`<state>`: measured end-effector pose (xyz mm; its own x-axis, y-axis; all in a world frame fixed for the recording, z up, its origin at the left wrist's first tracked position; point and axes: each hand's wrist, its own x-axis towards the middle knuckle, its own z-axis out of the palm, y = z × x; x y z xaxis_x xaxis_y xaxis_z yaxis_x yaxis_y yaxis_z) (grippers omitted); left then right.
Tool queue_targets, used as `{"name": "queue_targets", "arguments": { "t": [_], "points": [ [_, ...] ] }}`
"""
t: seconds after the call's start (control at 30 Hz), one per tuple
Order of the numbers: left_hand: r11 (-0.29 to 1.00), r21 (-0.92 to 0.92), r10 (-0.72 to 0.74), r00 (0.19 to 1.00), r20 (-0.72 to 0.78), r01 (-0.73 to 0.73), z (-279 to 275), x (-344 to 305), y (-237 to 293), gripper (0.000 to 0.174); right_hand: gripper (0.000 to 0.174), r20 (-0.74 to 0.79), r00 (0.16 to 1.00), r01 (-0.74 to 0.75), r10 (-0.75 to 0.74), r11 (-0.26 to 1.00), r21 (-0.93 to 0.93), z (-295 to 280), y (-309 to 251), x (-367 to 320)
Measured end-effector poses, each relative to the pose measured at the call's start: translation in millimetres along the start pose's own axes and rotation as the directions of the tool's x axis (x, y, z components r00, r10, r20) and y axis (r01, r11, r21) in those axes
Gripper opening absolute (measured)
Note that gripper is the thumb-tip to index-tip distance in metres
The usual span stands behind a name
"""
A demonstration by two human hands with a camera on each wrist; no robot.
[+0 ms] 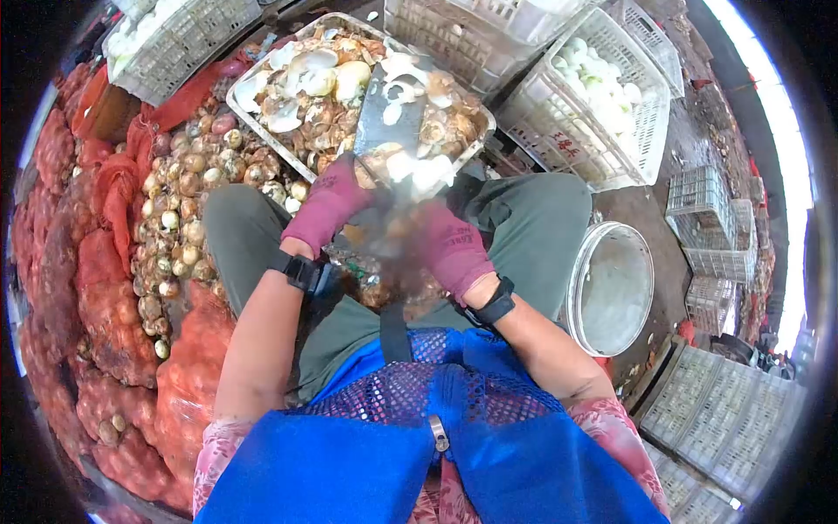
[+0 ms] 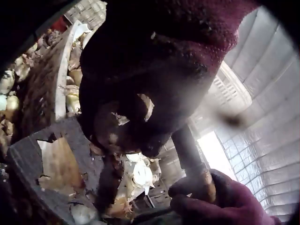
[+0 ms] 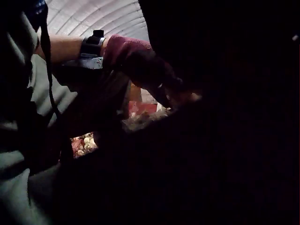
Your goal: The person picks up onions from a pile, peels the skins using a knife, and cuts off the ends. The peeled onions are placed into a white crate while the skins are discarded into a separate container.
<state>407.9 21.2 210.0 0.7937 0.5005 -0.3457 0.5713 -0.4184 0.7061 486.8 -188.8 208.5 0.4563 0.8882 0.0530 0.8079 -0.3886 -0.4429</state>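
Note:
My left hand (image 1: 332,205), in a maroon glove, holds a brown-skinned onion (image 2: 110,124), deeply shadowed in the left wrist view. Opposite it, the gloved right hand (image 1: 454,249) grips a small knife (image 2: 186,147) with a dark blade. Both hands are close together over the lap, and a smudge blurs the gap between them in the head view. Just beyond lies a grey board (image 1: 384,118) across a peel-filled white crate (image 1: 269,147). A piece of brown onion skin (image 2: 58,164) rests on that board. Darkness covers most of the right wrist view.
Loose unpeeled onions (image 1: 179,227) and red mesh sacks (image 1: 113,297) lie at the left. A white crate (image 1: 546,144) of peeled onions stands front right. Beside the right knee is a white bucket (image 1: 572,293). Stacked crates (image 1: 724,410) stand farther right.

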Motion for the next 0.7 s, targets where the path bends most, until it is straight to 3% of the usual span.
{"name": "queue_targets", "arguments": {
  "t": [0.2,0.27,0.3,0.43,0.5,0.53,0.63,0.7],
  "points": [
    [0.996,0.082,-0.032,0.999,-0.014,0.033,1,2,1,0.081,0.015,0.078,0.993,-0.080,0.087,0.993,-0.084,-5,-4,7],
    [0.995,0.067,-0.060,0.992,-0.112,0.067,6,2,3,0.065,0.015,0.114,0.987,-0.104,0.113,0.991,-0.082,-12,-8,9],
    [0.996,0.065,-0.060,0.992,-0.108,0.067,5,1,6,0.065,0.015,0.150,0.979,-0.128,0.139,0.988,-0.083,-16,-10,10],
    [0.985,0.108,-0.124,0.988,-0.092,0.134,1,4,12,0.067,0.015,0.120,0.981,-0.138,0.150,0.985,-0.104,-6,-1,18],
    [0.985,0.113,-0.122,0.988,-0.099,0.133,-1,-1,19,0.067,0.014,0.307,0.932,-0.192,0.193,0.981,-0.033,-24,-7,21],
    [0.986,0.105,-0.125,0.989,-0.083,0.133,-4,-4,22,0.066,0.014,0.306,0.932,-0.196,0.197,0.980,-0.034,-18,-2,21],
    [0.988,0.118,-0.092,0.990,-0.106,0.104,7,-3,17,0.065,0.012,0.060,0.998,0.009,-0.005,0.997,-0.070,-9,-3,27],
    [0.983,0.147,-0.078,0.980,-0.186,0.106,9,1,11,0.064,0.013,0.100,0.994,-0.052,0.053,0.999,-0.012,-6,-3,37]
  ]
}}
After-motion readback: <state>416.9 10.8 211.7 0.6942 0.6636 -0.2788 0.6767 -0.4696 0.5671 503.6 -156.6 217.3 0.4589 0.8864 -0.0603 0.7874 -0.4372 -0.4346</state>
